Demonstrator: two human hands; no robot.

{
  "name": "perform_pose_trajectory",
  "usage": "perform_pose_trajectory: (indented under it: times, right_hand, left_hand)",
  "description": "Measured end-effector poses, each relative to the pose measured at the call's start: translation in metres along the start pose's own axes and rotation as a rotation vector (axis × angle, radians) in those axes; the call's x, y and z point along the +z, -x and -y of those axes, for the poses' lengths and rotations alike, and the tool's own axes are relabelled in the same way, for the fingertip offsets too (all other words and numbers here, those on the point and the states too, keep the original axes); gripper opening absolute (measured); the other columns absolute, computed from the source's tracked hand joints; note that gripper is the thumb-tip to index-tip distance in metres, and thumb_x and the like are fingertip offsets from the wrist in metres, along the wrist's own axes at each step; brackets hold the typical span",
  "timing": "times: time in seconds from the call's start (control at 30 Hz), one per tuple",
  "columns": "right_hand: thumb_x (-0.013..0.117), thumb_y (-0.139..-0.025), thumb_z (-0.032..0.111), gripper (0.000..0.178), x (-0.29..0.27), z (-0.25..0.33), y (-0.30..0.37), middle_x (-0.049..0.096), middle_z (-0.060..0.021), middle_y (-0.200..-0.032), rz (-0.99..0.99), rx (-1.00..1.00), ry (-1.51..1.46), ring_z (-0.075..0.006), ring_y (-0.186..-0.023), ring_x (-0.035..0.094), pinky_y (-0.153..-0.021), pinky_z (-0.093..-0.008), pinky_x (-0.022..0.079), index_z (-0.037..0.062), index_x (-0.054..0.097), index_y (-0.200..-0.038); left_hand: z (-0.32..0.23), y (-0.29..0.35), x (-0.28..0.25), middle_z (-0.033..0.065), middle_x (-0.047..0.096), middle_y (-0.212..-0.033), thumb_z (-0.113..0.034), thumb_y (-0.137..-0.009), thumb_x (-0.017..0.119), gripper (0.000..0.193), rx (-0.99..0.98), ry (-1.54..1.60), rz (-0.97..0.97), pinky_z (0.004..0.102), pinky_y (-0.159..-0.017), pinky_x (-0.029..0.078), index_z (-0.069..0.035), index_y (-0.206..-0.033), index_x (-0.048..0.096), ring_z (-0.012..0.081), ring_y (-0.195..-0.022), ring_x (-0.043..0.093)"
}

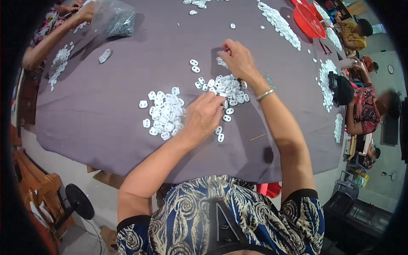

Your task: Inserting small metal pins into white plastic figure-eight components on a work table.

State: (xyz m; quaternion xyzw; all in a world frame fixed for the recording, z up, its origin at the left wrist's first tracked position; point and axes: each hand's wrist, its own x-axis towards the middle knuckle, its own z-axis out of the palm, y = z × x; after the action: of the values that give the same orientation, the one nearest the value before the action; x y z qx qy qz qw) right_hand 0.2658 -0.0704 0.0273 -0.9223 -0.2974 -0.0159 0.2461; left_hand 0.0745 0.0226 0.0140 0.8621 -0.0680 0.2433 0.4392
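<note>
My left hand [204, 111] is closed at the left edge of a pile of small white oval two-hole pieces [231, 88], which look like cord locks. Its fingertips are bent down among them, and what they pinch is hidden. Just beyond that pile my right hand [240, 61] has its fingers curled together. A few white pieces [221, 62] lie right under its fingertips; I cannot make out what it grips. To the left of my left hand spreads a second pile of the white pieces [163, 112]. Small grey metal bits [269, 81] lie beside my right wrist.
A thin brown stick [258, 137] lies near my right forearm. At the far left another person's hand [85, 15] is at a clear bag of grey metal parts [120, 21]. A red basin [309, 21] and more white heaps [280, 25] sit far right, with people beyond.
</note>
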Motion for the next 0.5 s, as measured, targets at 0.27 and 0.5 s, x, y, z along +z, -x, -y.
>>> perform_pose_trajectory:
  times: [0.27,0.5]
  right_hand:
    - [0.063,-0.082,0.021,0.022,-0.017,-0.013,0.005,0.066,-0.0145,-0.087,-0.194,-0.069,-0.275,-0.0300,-0.081,0.063,-0.072,-0.0377,0.049,0.0050,0.065,-0.098]
    - [0.063,-0.078,0.022,0.019,-0.037,-0.168,-0.087,0.070,-0.0107,-0.082,-0.359,0.378,-0.150,-0.0245,-0.079,0.067,-0.071,-0.0355,0.051,0.0093,0.070,-0.090]
  left_hand:
    - [0.001,-0.001,-0.002,0.0087,0.052,-0.080,0.001,-0.073,0.061,0.018,-0.027,-0.010,0.025,0.0393,-0.065,0.046,-0.005,-0.089,0.058,0.0283,-0.077,0.056]
    - [0.001,-0.005,-0.003,0.0094,0.051,-0.079,0.001,-0.074,0.061,0.017,-0.047,0.013,0.054,0.0403,-0.065,0.045,-0.005,-0.090,0.058,0.0294,-0.077,0.055]
